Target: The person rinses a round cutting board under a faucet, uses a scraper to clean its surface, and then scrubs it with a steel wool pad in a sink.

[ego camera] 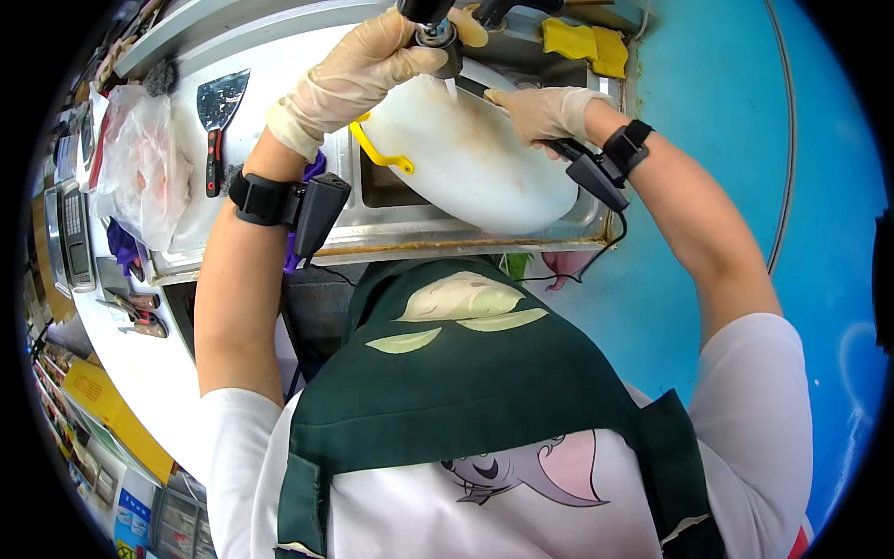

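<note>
My left hand (377, 66), in a pale disposable glove, grips the head of a black faucet (447, 52), from which water runs. Under it a large round white board (482, 161), its surface stained brownish, leans tilted over a steel sink (391, 183). A yellow handle (384, 150) is fixed to the board's left rim. My right hand (545, 115), gloved too, is at the board's upper right edge; a dark object is partly visible beside its fingertips, and its palm side is hidden.
A scraper (218, 105), a wire scourer (161, 77) and a plastic bag (143, 168) lie left of the sink. Yellow sponges (587, 45) rest at its back right corner. Knives (143, 314) and a scale (75, 234) are farther left; a blue wall (712, 140) stands right.
</note>
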{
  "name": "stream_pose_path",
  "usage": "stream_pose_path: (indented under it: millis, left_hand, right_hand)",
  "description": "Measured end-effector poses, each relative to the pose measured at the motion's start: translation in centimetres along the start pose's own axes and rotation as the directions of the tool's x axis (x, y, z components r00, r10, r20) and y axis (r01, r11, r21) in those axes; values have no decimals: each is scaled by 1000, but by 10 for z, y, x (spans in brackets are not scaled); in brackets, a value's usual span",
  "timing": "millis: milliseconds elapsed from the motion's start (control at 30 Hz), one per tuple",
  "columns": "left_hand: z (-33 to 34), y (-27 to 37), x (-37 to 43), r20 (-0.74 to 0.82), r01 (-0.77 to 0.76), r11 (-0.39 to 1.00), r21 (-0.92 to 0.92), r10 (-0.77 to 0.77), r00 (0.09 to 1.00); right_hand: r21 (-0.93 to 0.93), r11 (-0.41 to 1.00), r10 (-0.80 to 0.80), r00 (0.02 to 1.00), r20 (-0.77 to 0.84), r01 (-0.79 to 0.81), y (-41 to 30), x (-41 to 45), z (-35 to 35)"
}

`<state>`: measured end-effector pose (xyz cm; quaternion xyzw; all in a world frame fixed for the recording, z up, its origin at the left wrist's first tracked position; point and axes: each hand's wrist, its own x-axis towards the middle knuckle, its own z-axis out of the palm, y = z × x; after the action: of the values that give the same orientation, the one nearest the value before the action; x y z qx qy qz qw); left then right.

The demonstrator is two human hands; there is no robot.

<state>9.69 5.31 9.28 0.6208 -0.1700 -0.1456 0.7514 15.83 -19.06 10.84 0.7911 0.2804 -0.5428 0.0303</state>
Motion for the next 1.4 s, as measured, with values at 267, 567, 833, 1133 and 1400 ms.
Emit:
stream_pose_path:
  millis: [267,567,833,1133,1400]
  left_hand:
    - [0,-2,-2,11,3,1000,-25,-3,1000]
    - [2,-2,-3,25,29,999,-40,-28,999]
    - [5,-3,-4,-9,-54,998,41,55,998]
    - [7,-13,-10,63,-109,984,141,101,993]
    - [22,-25,4,102,-151,982,112,140,985]
  right_hand:
    - [202,979,-2,1000,29,-4,13,8,6]
    - [150,986,70,996,49,-76,12,24,11]
    - [220,976,-14,997,75,-2,9,17,11]
    - [215,976,23,998,52,-34,-1,-59,31]
    - [41,993,103,989,111,-108,6,-52,31]
